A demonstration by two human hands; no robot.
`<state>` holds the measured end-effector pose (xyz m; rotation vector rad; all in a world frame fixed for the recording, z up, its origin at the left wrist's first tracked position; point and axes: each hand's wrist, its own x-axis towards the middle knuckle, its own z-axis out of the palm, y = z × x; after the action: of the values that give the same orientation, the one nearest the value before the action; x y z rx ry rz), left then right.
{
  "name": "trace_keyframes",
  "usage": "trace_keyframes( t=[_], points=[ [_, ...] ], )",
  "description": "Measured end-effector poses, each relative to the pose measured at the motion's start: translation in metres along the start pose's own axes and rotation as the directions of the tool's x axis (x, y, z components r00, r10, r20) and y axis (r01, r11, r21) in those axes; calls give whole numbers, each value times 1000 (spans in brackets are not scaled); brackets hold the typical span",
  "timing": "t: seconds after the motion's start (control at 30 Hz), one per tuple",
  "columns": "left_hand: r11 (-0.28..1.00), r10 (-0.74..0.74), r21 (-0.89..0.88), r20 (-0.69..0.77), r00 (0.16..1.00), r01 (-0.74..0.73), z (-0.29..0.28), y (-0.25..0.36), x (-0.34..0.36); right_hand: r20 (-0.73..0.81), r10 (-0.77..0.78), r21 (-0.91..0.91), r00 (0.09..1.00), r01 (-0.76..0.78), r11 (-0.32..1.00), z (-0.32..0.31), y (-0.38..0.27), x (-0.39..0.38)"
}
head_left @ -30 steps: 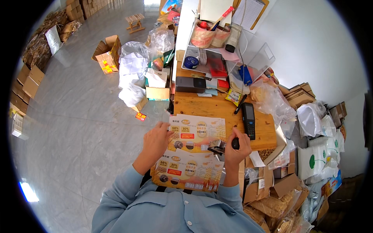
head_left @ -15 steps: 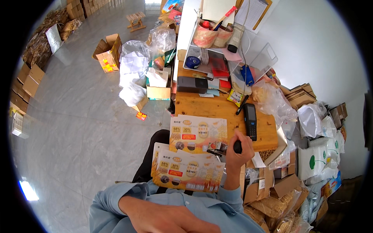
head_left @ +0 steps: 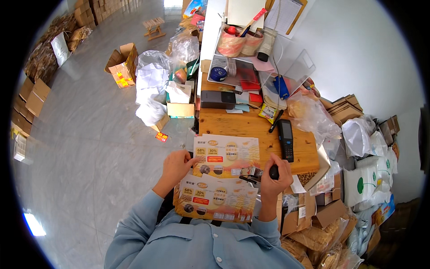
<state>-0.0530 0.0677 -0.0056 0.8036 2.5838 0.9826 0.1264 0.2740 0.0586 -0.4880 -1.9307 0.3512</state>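
On the wooden table's front edge rests a printed cream-and-yellow sheet (head_left: 227,150), possibly a flat bag. My left hand (head_left: 177,168) is closed at its left edge, thumb and fingers pinching there. A stack of matching sheets (head_left: 217,197) lies nearer me, against my body, partly under the upper sheet's lower edge. In my right hand (head_left: 277,181) is a hand stamp (head_left: 252,172) with a metal head and a round black knob. Its head is over the lower right corner of the upper sheet; I cannot tell whether it touches.
A black handheld scanner (head_left: 285,140) and a black marker (head_left: 276,121) lie right of the sheets. Behind are a dark box (head_left: 218,99) and a clear tray (head_left: 233,71). Cartons (head_left: 299,219) and plastic bags crowd the right; a bin bag (head_left: 152,85) stands on the left floor.
My left hand has swung from in front of my chest up to the upper sheet's left edge. My right hand keeps the stamp in nearly the same spot.
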Motion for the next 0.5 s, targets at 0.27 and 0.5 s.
trace_keyframes(
  t=[0.27,0.5],
  points=[
    [979,-76,-187,65,995,87,34,-22,5,-4,-9,-15,1000,9,1000,-3,3,0],
    [999,42,-8,3,999,-42,31,-14,2,4,48,18,999,-49,999,0,-3,-1]
  ],
)
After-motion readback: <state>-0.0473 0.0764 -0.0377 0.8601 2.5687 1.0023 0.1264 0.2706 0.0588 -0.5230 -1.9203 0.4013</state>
